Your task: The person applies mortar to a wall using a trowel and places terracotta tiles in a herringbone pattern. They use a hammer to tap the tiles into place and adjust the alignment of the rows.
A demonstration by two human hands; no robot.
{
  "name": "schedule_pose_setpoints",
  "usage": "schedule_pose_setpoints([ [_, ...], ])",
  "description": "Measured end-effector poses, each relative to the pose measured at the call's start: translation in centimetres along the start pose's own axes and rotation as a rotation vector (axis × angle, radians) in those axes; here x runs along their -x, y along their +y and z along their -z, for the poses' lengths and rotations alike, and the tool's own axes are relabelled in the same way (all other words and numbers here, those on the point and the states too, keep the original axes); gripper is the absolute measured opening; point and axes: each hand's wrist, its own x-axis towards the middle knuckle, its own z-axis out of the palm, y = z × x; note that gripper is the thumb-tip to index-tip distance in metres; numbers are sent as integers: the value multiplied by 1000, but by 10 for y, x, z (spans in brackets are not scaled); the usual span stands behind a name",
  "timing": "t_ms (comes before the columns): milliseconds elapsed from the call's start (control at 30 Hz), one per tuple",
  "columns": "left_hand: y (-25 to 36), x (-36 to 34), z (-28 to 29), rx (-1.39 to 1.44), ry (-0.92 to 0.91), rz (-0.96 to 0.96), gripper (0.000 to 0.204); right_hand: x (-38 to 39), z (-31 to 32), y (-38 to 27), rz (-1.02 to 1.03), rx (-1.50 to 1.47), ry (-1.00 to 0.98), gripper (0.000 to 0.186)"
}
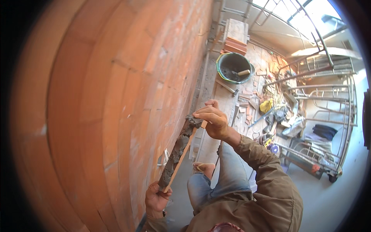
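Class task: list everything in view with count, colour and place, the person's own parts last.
brick wall: one, orange, left
held brick: one, orange, between hands
mortar: one layer, grey, along held brick
bucket: one, black, upper middle
tool handle: one, pale, in bucket
hammer: one, brownish handle, below bucket
brick stack: one, red, behind bucket
brick fragments: many, orange, floor
scaffold frames: several, grey, right
crumpled bundle: one, yellow, amid clutter
jeans: one pair, blue, lower middle
sandalled foot: one, tan sandal, lower middle
sleeves: two, brown, bottom
left hand: one, bare, brick's near end
right hand: one, bare, brick's far end
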Motion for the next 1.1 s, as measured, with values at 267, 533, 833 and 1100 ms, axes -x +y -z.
schedule_pose_setpoints([
  [267,-24,-129,-74,-343,21,-62,41,7,65,114,-184,93,88,48],
  [533,-48,-287,-113,-585,63,-188,27,26,120,290,-630,370,-24,28],
  [833,-105,-405,-40,-676,355,-148,21,127,234,555,-870,1310,-694,29],
  [1100,-152,-415,6,-743,535,14,21,109,242,593,-773,1297,-1365,28],
])
